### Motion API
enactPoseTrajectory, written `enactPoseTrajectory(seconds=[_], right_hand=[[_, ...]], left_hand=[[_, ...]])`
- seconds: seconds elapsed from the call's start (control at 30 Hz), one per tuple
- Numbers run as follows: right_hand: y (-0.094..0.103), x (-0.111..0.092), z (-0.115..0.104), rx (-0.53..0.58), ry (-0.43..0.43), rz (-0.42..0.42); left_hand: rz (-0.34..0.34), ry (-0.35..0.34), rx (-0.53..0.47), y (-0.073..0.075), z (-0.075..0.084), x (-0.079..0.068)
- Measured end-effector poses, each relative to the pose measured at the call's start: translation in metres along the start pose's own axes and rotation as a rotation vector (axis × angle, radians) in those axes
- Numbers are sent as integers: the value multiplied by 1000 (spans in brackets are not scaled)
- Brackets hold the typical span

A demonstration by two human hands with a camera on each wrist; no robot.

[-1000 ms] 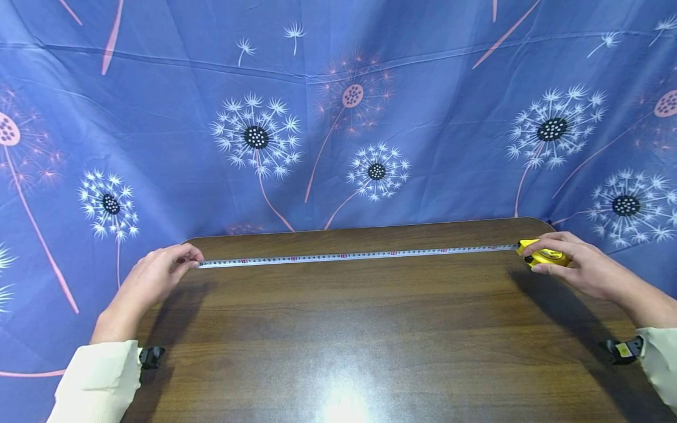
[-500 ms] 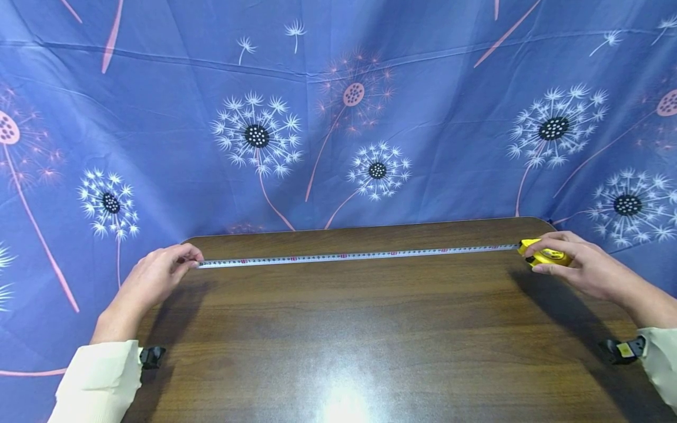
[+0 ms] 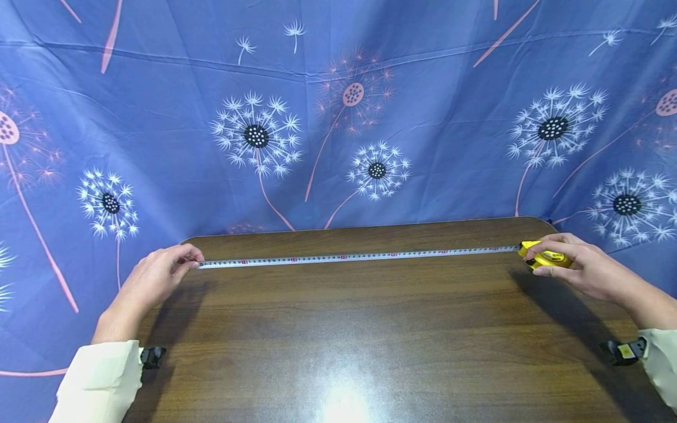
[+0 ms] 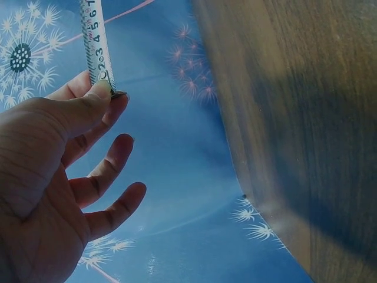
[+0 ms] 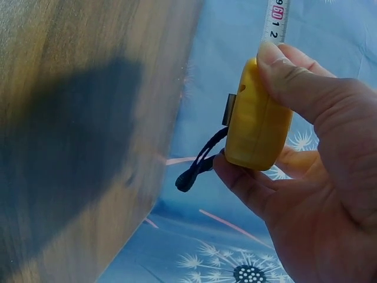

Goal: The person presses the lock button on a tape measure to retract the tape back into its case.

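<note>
- Left hand (image 3: pixel 153 279) and right hand (image 3: pixel 584 267): what's nearest us?
- Cuffs. Pale left sleeve (image 3: pixel 97 376) and right sleeve (image 3: pixel 661 358), black left wrist cam (image 3: pixel 153 357) and right wrist cam (image 3: pixel 623 352) beside them. Glare (image 3: pixel 341 393) on the table (image 3: pixel 338 317) between, around the middle of the near side.
- State of each hand?
- Left: thumb and fingers pinch the blade (image 3: pixel 344 256) at its hook (image 4: pixel 119 94). Wrist view has the two lowest fingers bent, apart from the blade. Right: thumb and fingers grip the yellow case (image 3: pixel 552 256), thumb tip at the blade mouth.
- Anything hanging off the case?
- Dark strap (image 5: pixel 185 181), looped, plus a black clip (image 5: pixel 229 110) on its side.
- Where's the tape overall?
- Near the far edge of the table, roughly parallel to it. Hook end by the far left corner, case by the far right corner. Blade looks straight and taut, numbered side showing, black digits with red blocks at intervals.
- Touching the table?
- Can't tell from these views. Both hands throw shadows, left hand's along the left edge, right hand's towards the right edge.
- Past the far edge?
- Blue cloth (image 3: pixel 317 123), creased, hanging behind the table and round both sides. White and pink dandelion print.
</note>
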State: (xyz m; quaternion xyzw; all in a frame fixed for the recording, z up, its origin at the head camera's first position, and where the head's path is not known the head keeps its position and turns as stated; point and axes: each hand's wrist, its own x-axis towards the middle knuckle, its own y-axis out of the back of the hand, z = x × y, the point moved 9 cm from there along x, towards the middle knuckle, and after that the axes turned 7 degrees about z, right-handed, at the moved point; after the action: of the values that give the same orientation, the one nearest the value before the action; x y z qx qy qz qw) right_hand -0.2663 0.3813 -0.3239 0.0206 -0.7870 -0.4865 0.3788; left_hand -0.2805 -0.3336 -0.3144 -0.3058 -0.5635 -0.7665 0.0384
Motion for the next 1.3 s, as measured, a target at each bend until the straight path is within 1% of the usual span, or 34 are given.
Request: enactPoseTrajectory(seconds=[0.23, 0.5, 0.77, 1.03, 1.17, 1.3], right_hand=[[-2, -2, 4, 0, -42, -27], [-3, -2, 5, -18, -59, -41], [-4, -2, 3, -4, -44, -41], [-10, 3, -6, 28, -31, -37], [-11, 3, -6, 35, -23, -33], [-10, 3, -5, 30, -32, -32]], left_hand=[[-18, 13, -4, -1, -1, -1], [-25, 23, -8, -2, -2, -1], [-22, 23, -9, -3, -3, -2], [-1, -5, -21, -3, 4, 1], [21, -20, -24, -1, 8, 3], [22, -20, -22, -1, 7, 3]])
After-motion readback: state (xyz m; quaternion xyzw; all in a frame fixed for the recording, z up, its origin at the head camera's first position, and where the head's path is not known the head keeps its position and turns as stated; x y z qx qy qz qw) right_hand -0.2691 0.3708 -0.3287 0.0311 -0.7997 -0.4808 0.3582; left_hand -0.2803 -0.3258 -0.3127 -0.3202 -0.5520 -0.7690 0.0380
